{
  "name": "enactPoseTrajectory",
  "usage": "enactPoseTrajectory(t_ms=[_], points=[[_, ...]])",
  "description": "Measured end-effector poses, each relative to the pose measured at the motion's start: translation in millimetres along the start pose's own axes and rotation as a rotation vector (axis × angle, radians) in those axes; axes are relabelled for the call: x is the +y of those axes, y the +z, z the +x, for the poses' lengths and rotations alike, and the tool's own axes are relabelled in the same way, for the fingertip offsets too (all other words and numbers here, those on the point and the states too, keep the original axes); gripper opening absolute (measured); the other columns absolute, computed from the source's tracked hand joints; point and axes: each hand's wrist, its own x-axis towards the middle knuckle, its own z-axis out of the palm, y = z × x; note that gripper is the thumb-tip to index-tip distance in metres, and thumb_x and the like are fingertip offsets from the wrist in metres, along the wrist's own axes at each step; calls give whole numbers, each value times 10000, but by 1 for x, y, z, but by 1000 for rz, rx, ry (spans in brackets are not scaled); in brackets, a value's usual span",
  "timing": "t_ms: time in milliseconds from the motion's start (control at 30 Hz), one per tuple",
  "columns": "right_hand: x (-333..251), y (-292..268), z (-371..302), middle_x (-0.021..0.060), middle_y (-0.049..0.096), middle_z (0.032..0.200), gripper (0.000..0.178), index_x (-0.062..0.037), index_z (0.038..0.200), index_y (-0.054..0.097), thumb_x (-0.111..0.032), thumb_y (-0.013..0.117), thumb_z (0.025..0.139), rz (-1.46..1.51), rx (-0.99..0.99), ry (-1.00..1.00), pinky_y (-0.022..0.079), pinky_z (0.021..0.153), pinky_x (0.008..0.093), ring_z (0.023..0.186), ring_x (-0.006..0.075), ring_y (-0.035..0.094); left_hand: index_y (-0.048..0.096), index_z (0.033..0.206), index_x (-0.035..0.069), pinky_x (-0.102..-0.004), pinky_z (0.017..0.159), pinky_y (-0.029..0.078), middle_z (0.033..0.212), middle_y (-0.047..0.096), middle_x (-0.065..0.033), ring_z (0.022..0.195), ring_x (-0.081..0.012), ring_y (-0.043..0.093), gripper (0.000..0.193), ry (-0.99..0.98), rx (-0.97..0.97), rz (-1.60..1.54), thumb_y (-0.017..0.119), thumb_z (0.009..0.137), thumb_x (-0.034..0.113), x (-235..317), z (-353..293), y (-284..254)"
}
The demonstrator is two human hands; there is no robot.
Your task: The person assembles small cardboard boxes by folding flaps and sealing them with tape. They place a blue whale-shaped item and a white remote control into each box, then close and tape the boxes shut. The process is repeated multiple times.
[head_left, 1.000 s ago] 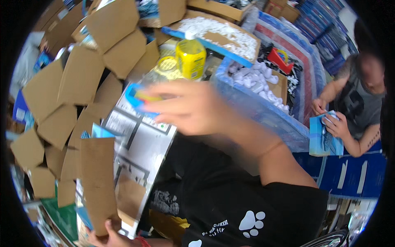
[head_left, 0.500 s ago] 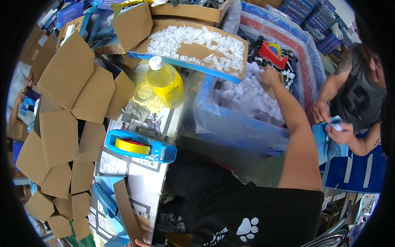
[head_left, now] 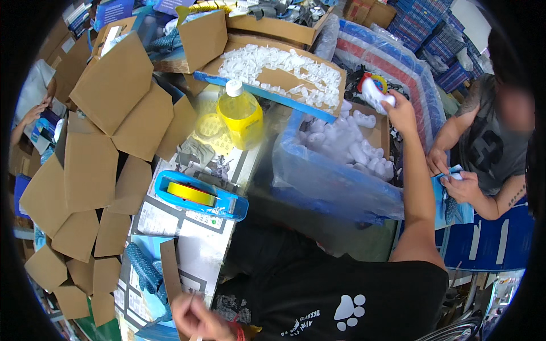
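My right hand (head_left: pixel 402 113), at the end of the outstretched arm, closes on a glossy white rounded piece (head_left: pixel 376 98), shaped like a shoe insert. Below it stands a plastic-wrapped blue bin (head_left: pixel 335 190) full of similar white pieces (head_left: pixel 341 139). At the lower edge my left hand (head_left: pixel 199 318) is blurred, its fingers bent, beside the raised cardboard flap (head_left: pixel 170 267) of an open light-blue box. Whether those fingers hold anything does not show. Teal patterned items (head_left: pixel 145 270), like knit shoes, lie in that box.
A blue tape dispenser (head_left: pixel 239 209) and a bottle of yellow liquid (head_left: pixel 242 116) stand on the table. Open cardboard boxes (head_left: pixel 88 170) pile up at left. A tray of small clear parts (head_left: pixel 278 94) sits behind. A co-worker (head_left: pixel 489 136) handles a blue packet at right.
My right hand has come up out of the bin with the white piece. My left hand has risen into view from the lower edge. The whole view has shifted slightly.
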Motion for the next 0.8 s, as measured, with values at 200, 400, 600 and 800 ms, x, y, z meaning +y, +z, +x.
enactPoseTrajectory(t_ms=[200, 400, 600, 800], points=[[-190, -55, -155, 116, 632, 1388, 486, -17, 1327, 626, 15, 726, 853, 755, -389, -574, 524, 1037, 387, 1291, 255, 597, 266, 1571, 14, -476, 750, 630, 1175, 644, -308, 1042, -423, 694, 1142, -994, -1091, -1644, 237, 849, 898, -4, 43, 107], [-274, -30, -210, 114, 612, 1403, 475, -97, 1364, 621, -72, 690, 895, 675, -724, -1512, 556, 991, 395, 1302, 319, 582, 240, 1545, -5, -587, 580, 615, 1132, 586, -408, 813, -509, 691, 1091, -1240, -1005, -1739, 458, 822, 782, -12, 6, 73], [-279, -4, -101, 101, 756, 1077, 216, -118, 1098, 764, -204, 734, 902, 431, -568, -749, 570, 863, 371, 957, 255, 723, 220, 1585, 260, -660, 790, 599, 1063, 553, -262, 890, -430, 665, 907, -888, -394, -1482, 678, 803, 221, -14, -26, 20], [-207, 94, 25, 179, 737, 913, 299, -54, 916, 742, -341, 775, 841, -101, -373, -379, 538, 762, 432, 829, 300, 710, 91, 1617, 232, -527, 825, 579, 1062, 598, -257, 915, -367, 674, 934, -747, -238, -1149, 707, 929, 366, -19, -46, -8]])
